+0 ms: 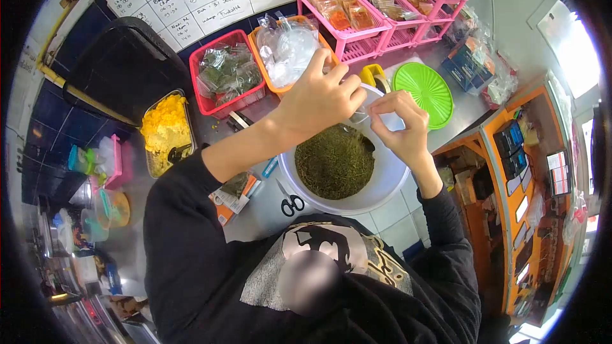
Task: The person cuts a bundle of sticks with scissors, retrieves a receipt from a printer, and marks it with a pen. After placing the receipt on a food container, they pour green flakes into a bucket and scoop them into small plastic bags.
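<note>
My left hand (324,97) is closed, reaching over the far rim of a large white bowl (392,178). Opposite it, my right hand (403,126) pinches with thumb and forefinger bent into a ring. Between the two hands stretches a small clear plastic bag (360,116), held at its edges; its outline is faint. The bowl below contains a heap of dried green leaves (331,162). A dark utensil end shows at the heap's right side, partly hidden. Behind my left hand stands an orange basket (256,44) filled with clear plastic bags (287,51).
Left of the orange basket are a red basket (220,111) of green packets and a tray of yellow food (167,124). Scissors (292,205) lie by the bowl. Beyond it are a yellow tape dispenser (371,75), a green lid (424,95) and pink racks (363,44).
</note>
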A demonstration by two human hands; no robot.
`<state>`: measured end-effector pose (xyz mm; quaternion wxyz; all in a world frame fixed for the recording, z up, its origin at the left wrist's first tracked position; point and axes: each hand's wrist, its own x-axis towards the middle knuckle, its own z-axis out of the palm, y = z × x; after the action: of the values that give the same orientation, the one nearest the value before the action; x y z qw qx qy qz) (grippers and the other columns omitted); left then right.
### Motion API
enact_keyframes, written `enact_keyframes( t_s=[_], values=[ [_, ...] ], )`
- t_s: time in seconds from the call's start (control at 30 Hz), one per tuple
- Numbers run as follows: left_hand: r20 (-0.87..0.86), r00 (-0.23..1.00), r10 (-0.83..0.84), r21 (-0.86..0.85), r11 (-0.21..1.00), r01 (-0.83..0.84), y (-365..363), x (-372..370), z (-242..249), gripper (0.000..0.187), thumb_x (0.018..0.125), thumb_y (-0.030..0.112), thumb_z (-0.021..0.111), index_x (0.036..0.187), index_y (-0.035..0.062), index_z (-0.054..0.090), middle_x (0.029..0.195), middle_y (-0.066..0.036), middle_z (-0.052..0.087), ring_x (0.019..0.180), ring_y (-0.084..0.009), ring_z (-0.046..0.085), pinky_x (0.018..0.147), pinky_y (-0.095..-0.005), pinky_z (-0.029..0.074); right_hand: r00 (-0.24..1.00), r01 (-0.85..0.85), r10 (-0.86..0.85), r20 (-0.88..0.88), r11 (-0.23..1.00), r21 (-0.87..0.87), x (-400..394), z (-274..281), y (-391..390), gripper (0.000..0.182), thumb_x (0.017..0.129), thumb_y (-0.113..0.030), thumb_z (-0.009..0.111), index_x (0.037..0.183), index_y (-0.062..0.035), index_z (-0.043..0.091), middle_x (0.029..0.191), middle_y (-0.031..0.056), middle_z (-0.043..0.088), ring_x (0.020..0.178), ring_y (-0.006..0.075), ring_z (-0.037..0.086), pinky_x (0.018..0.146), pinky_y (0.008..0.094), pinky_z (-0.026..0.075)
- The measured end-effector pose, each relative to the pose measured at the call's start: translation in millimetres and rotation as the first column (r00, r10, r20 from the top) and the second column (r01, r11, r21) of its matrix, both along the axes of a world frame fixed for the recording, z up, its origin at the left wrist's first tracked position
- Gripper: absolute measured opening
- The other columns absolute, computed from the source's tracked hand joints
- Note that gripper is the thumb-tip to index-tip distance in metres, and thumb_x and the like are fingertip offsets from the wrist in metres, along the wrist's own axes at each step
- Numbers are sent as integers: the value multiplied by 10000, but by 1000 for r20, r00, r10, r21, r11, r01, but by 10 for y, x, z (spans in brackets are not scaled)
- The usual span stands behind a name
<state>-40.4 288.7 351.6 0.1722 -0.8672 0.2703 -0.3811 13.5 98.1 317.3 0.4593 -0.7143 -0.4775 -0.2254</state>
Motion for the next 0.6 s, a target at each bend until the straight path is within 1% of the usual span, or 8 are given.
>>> enact_keyframes(
  t_s=[0.1,0.2,0.27,0.3,0.37,0.4,0.47,0.6],
  values=[
    [-14,1000,-17,-31,999,16,15,-24,-28,80,710,162,607,786,138,601,718,23,533,737,-135,551,794,-393,407,1000,-6,6,-17,1000,-7,-6,-1,13,130,643,28,682,723,-40,605,738,53,651,708,198,611,688,292,448],
    [-240,971,-12,-181,983,-33,96,-41,-108,156,743,222,638,861,124,610,794,16,589,794,-179,586,784,-417,414,967,30,-37,-251,999,-32,-75,183,40,98,669,-14,676,733,-30,603,710,53,640,657,166,602,652,273,448],
    [-630,706,-324,-582,799,-152,104,-68,-249,363,715,250,743,982,87,559,829,-23,618,814,-195,597,791,-450,435,939,-51,-23,-342,978,-205,-56,385,60,87,690,-61,667,726,-18,602,670,57,626,616,137,593,626,253,446],
    [-630,704,-328,-580,802,-145,81,-75,-387,363,715,250,743,982,87,559,829,-23,618,814,-195,597,791,-450,435,940,-43,-29,-341,978,-202,-43,473,71,87,690,-61,667,726,-18,602,670,57,626,616,137,593,626,253,446],
    [-372,469,-801,-922,260,-286,6,-132,-610,651,661,300,823,1177,91,485,1058,-82,612,979,-205,583,864,-471,440,918,-140,-12,-396,925,-354,-24,616,106,64,677,-37,643,716,-12,600,645,35,592,620,125,580,622,250,435],
    [-374,465,-803,-921,264,-285,-16,-183,-644,651,661,300,823,1177,91,485,1058,-82,612,979,-205,583,864,-471,440,918,-135,-17,-397,926,-352,-33,659,122,64,677,-37,643,716,-12,600,645,35,592,620,125,580,622,250,435],
    [-339,472,-813,-882,101,-460,-57,-292,-627,800,638,260,847,1288,109,405,1202,-120,544,1092,-192,529,926,-459,435,931,-177,42,-363,921,-348,-52,708,157,61,671,-32,637,710,-1,602,638,39,598,610,128,581,624,261,451],
    [-265,579,-771,-958,140,-252,-53,-252,-847,709,734,204,780,1307,77,382,1216,-122,530,1124,-201,518,916,-432,457,958,-158,30,-284,885,-438,-51,692,225,60,672,-32,638,697,8,601,637,42,604,613,142,586,635,272,465]
  ],
)
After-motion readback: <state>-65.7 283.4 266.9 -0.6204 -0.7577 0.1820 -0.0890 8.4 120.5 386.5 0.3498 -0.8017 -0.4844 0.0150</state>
